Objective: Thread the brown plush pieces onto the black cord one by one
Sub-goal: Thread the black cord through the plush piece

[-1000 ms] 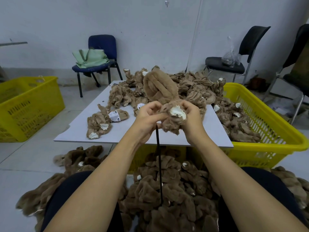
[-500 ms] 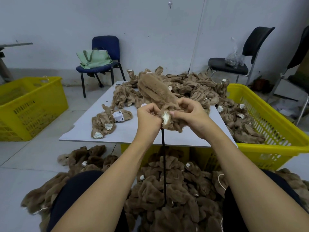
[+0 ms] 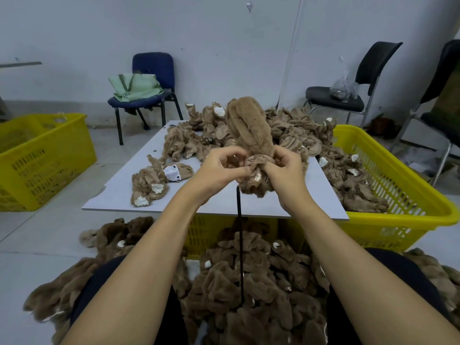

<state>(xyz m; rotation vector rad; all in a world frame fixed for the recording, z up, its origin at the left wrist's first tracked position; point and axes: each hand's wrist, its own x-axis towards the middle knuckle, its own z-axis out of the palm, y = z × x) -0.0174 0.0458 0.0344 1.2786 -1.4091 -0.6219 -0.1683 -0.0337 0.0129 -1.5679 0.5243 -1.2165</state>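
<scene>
Both my hands meet over the grey board's near edge, holding one brown plush piece point(image 3: 250, 130) upright. My left hand point(image 3: 221, 170) pinches the top end of the black cord point(image 3: 240, 245) against the piece's bunched lower opening. My right hand point(image 3: 286, 170) grips that bunched opening, where white lining shows. The cord hangs straight down into a mass of threaded brown plush pieces point(image 3: 249, 282) between my knees. Loose plush pieces point(image 3: 293, 128) are piled at the board's far end.
The grey board point(image 3: 124, 197) rests on a yellow crate point(image 3: 398, 207) that holds more plush pieces. Another yellow crate point(image 3: 37, 158) stands on the floor at left. A blue chair point(image 3: 149, 95) with a green bag and two black chairs point(image 3: 348, 95) line the wall.
The plush piece has been turned upright and its opening gathered tighter between my fingers. My hands rose slightly and stayed together at the cord's top end.
</scene>
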